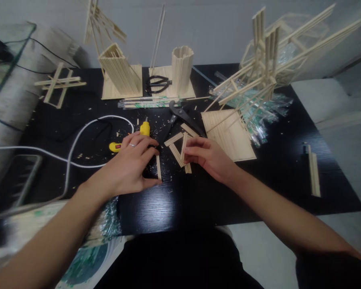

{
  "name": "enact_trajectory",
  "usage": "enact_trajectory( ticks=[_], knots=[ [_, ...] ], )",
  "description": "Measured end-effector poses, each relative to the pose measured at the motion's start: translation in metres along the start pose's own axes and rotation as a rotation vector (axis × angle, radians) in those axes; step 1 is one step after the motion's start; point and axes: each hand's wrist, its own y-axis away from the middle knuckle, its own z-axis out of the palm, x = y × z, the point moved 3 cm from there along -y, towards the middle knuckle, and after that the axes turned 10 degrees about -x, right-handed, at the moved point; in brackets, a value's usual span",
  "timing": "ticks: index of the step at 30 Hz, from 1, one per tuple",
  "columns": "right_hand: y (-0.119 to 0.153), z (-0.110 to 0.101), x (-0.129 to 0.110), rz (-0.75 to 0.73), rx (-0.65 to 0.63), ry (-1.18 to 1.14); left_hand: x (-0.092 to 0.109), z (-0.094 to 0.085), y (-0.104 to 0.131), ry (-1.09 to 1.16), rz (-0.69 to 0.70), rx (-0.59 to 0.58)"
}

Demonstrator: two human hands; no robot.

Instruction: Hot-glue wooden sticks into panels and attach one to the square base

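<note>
Dark clothing (180, 261) fills the bottom centre of the frame, nearest the camera; at centre, fingers of the right hand (212, 156) pinch a wooden piece (184, 146) beside loose strips (175, 155), while fingers of the left hand (130, 162) span a short stick (159, 166) on the worktop (180, 208), grip not determinable. A slack pinch could let the piece slip askew, and the left hand could nudge the yellow glue gun (145, 129) or snag the white cable (75, 140). Dark cutters (183, 115) obstruct reach toward upper centre

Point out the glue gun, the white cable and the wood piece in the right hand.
Glue gun (145, 129): head view, yellow front end.
White cable (111, 117): head view, top of its loop.
Wood piece (184, 141): head view, upper part.
</note>
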Motion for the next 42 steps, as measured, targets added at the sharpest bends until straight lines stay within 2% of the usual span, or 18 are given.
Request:
enact_trajectory(
  ticks=[5, 8, 13, 42],
  knots=[
    [0.002, 0.004, 0.000, -0.011, -0.020, 0.024, 0.003, -0.008, 0.000, 0.075, -0.021, 0.121],
    [0.003, 0.011, 0.000, -0.004, -0.038, 0.081, 0.004, -0.006, 0.002, 0.163, -0.041, 0.157],
    [0.005, 0.020, 0.004, 0.022, -0.071, 0.116, 0.009, -0.001, 0.001, 0.246, -0.037, 0.155],
    [0.006, 0.024, 0.010, 0.042, -0.073, 0.170, 0.010, -0.001, -0.002, 0.157, -0.005, 0.150]
  ],
)
